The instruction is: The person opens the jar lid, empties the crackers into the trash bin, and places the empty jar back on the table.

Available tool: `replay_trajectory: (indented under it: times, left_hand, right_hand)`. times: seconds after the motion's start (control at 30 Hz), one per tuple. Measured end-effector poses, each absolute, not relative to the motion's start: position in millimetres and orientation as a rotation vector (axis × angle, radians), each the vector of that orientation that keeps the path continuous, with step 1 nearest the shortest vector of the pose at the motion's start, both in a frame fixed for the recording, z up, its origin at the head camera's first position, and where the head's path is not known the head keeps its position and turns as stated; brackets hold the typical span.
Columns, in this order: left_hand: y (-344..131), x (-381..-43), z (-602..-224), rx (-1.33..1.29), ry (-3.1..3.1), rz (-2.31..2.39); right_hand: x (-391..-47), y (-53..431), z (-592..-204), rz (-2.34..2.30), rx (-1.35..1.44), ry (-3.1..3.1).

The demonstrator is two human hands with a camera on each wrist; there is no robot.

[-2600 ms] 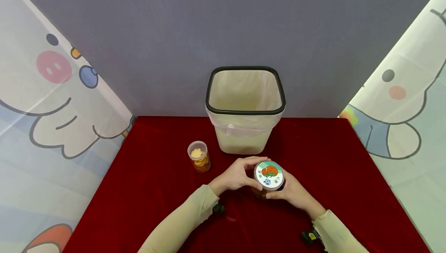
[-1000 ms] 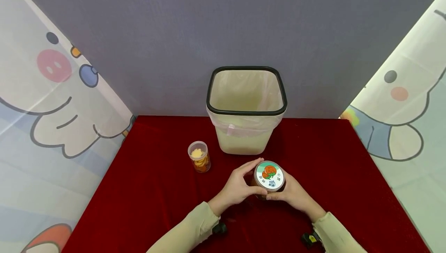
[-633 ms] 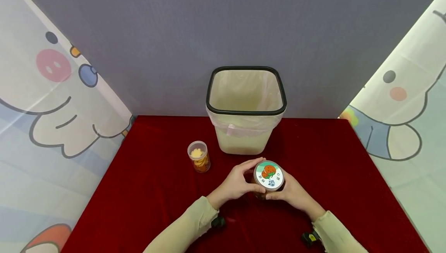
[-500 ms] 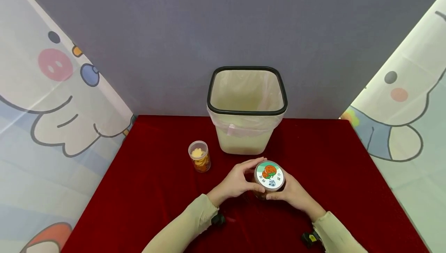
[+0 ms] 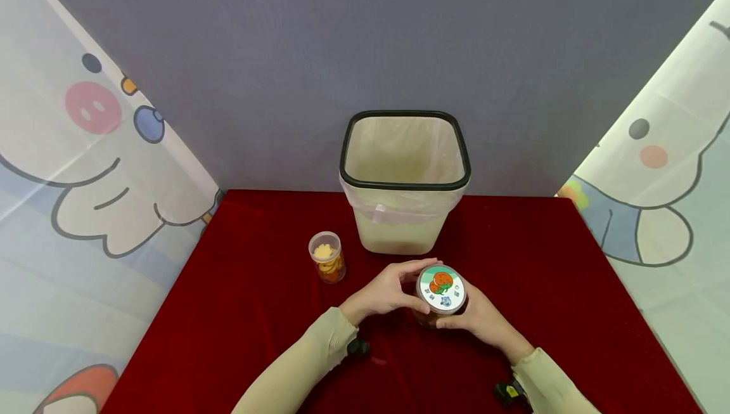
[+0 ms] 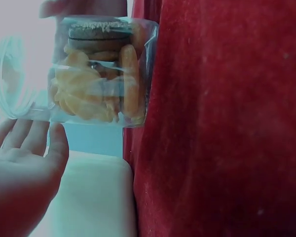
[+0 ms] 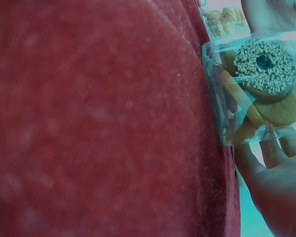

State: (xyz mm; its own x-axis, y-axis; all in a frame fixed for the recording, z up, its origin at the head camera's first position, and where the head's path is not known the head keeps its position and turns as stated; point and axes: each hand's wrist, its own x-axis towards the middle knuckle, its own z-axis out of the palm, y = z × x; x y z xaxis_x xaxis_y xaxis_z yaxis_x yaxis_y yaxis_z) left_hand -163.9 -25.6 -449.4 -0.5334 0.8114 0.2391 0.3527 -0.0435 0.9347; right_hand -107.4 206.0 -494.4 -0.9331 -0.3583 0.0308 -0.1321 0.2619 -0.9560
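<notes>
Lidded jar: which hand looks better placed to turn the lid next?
Left, probably: the left hand spans the lid at its edges, while the right hand sits lower, around the body of the jar, and could steady it.

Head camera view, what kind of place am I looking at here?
Probably a staged tabletop setup rather than an ordinary kitchen: a red velvety cloth covers the surface, a plain grey backdrop rises behind it, and cartoon-printed sheets flank it on both sides.

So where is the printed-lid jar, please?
In the head view, the jar is right of centre, between the left hand and right hand, in front of the bin.
</notes>
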Motion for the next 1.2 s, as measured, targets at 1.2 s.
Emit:
replay_trajectory:
  times: [1.2]
  left_hand:
    - [-15.3,-154.2,-478.0,1.056,1.927,1.809]
  right_hand:
    - [-110.2,208.3,-505.0,-1.707,-0.424,2.367]
